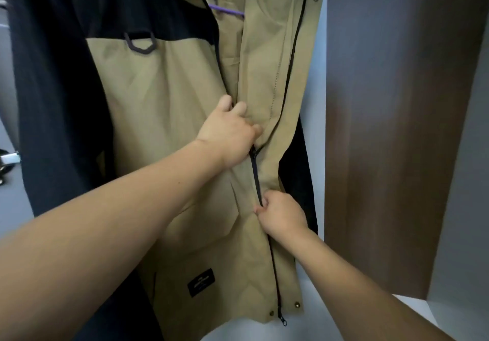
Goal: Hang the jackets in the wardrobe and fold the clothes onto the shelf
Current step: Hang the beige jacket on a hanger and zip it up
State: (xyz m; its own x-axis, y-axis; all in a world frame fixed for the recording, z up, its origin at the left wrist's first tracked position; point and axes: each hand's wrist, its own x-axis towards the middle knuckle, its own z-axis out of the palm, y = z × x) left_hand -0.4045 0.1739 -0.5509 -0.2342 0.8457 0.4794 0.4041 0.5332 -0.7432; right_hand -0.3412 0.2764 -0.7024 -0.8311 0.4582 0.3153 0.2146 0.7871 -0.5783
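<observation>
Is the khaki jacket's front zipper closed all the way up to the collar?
No, the khaki and black jacket hangs open above the left hand; its black zipper is closed only below it.

Both bare forearms reach forward and up from the near edge, converging toward centre. Left hand: arm extended from near left, wrist straight, back of hand toward camera, fingers curled and gripping a fold of the khaki-and-black fabric jacket just beside its front opening. Right hand: lower and nearer, arm entering from near right, fingers curled, thumb and forefinger pinching the jacket's front edge at the black zipper line. The hands are apart, left above right.
</observation>
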